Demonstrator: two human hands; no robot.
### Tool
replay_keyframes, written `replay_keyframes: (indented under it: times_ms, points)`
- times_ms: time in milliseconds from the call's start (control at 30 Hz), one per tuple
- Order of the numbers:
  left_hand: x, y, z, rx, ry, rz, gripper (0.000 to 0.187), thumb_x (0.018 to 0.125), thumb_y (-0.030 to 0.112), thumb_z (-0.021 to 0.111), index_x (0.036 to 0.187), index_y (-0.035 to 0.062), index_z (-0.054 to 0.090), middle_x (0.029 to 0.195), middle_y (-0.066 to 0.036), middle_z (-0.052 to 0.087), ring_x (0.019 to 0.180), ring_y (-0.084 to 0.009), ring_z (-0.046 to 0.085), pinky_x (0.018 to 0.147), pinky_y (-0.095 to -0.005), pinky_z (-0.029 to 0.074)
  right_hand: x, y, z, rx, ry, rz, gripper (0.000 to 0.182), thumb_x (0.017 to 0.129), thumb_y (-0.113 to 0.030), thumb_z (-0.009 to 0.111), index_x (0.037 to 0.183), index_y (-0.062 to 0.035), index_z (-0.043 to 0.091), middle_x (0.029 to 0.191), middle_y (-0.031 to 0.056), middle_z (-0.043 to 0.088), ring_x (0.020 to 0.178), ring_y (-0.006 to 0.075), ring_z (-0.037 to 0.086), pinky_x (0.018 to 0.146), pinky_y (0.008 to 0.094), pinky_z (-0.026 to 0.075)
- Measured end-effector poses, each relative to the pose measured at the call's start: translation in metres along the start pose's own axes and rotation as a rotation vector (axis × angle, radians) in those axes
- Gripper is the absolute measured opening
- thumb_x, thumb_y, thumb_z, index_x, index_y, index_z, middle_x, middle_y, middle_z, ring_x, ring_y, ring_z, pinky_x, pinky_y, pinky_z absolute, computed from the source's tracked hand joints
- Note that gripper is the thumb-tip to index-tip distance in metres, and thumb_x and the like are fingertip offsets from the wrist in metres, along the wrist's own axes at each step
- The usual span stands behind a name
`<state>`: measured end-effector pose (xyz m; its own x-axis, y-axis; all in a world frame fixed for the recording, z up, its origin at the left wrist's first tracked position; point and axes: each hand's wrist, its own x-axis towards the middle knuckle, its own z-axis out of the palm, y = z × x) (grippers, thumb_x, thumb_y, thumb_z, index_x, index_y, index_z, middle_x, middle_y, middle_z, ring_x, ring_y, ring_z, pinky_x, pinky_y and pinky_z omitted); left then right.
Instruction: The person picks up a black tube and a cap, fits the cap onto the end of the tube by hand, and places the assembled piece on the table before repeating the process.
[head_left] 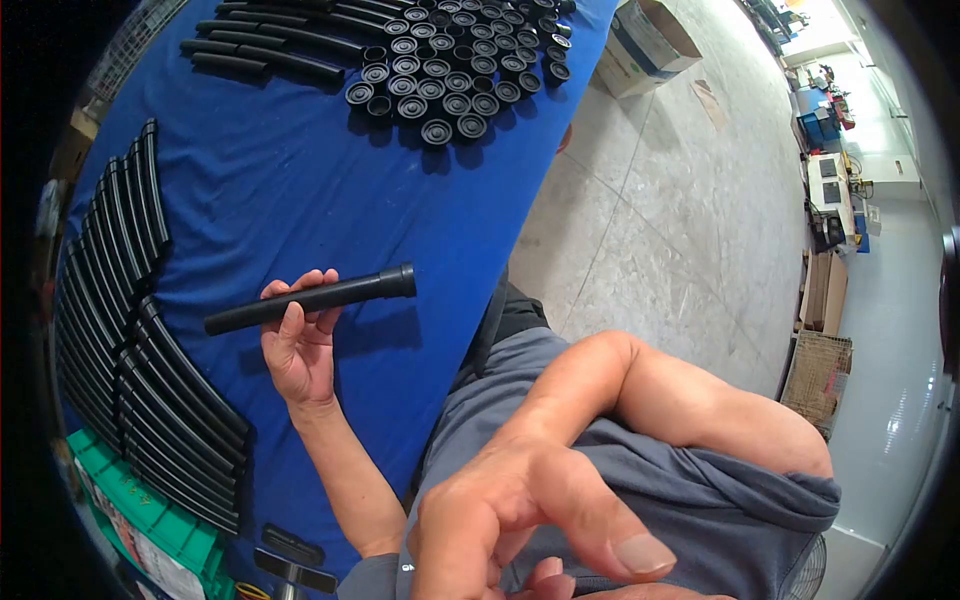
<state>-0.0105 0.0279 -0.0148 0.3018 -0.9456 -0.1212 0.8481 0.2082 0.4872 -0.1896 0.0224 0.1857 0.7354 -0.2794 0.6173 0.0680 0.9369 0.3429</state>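
My left hand (303, 345) holds a straight black tube (335, 295) above the blue-covered table (300, 185). The tube's wider, ringed end points right. Thumb and fingers lie on opposite sides of its middle. Close to the camera is my right hand (520, 505), with thumb and fingers apart and no object seen between them; some fingertips are cut off by the frame's bottom edge. Rows of black tubes (180, 375) lie along the table's left side. At the top sit several round black ringed caps (457, 82), beside more black tubes (270, 40).
A green bin (150, 510) with papers stands at the lower left, near a dark metal stand (295, 575). Beyond the table's right edge are a concrete floor (680, 220), an open cardboard box (650, 45), a wire basket (818, 380) and equipment along the wall.
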Motion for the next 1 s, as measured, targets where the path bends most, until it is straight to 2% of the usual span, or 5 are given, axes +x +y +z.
replay_keyframes:
  times_ms: [400,633,733,900,1000]
  points:
    - [0.001,0.001,-0.004,-0.005,-0.055,-0.004,0.026,0.099,0.003,0.063,0.125,0.0034,0.06,0.129,-0.027,0.066,0.129,-0.0428,0.06,0.107,-0.0529,0.056,-0.014,-0.017,-0.014,-0.243,0.229,0.287,0.063,0.081,-0.027,0.09,0.115,0.0101,0.051,0.073,0.0063,0.059,0.054,0.0115,0.053,0.049,0.0252,0.038]
    - [-0.001,0.001,-0.007,-0.169,-0.004,0.021,0.024,0.099,0.001,0.062,0.123,0.0045,0.059,0.127,-0.028,0.066,0.126,-0.0437,0.062,0.106,-0.0546,0.056,-0.019,-0.11,-0.001,-2.442,0.327,-0.007,0.027,0.089,-0.005,0.079,0.088,-0.0057,0.052,0.093,0.0137,0.074,0.076,0.0213,0.071,0.063,0.0335,0.053]
    - [0.0,0.002,-0.007,-0.159,-0.034,0.015,0.023,0.099,0.001,0.062,0.122,0.0047,0.059,0.126,-0.028,0.066,0.125,-0.0437,0.062,0.105,-0.055,0.056,-0.025,-0.139,-0.001,-2.56,0.637,-0.046,0.027,0.089,-0.003,0.078,0.086,-0.0039,0.051,0.097,0.0159,0.076,0.081,0.0214,0.075,0.07,0.0306,0.057]
    - [-0.002,0.001,-0.001,-0.14,0.009,0.028,0.024,0.099,0.001,0.062,0.123,0.0054,0.058,0.125,-0.027,0.067,0.124,-0.0431,0.063,0.104,-0.0538,0.057,-0.051,-0.163,-0.036,-2.57,0.804,0.205,0.06,0.1,-0.032,0.066,0.142,0.0061,0.048,0.12,0.0286,0.067,0.111,0.0408,0.068,0.095,0.0447,0.055]
    - [-0.002,0.003,0.0,-0.12,-0.007,0.021,0.026,0.098,0.0,0.063,0.123,0.0057,0.058,0.125,-0.026,0.067,0.124,-0.0423,0.063,0.104,-0.0526,0.057,-0.055,-0.158,-0.041,-2.548,0.75,0.588,0.062,0.095,-0.036,0.073,0.137,0.0039,0.05,0.118,0.0266,0.066,0.106,0.0426,0.067,0.093,0.0466,0.054]
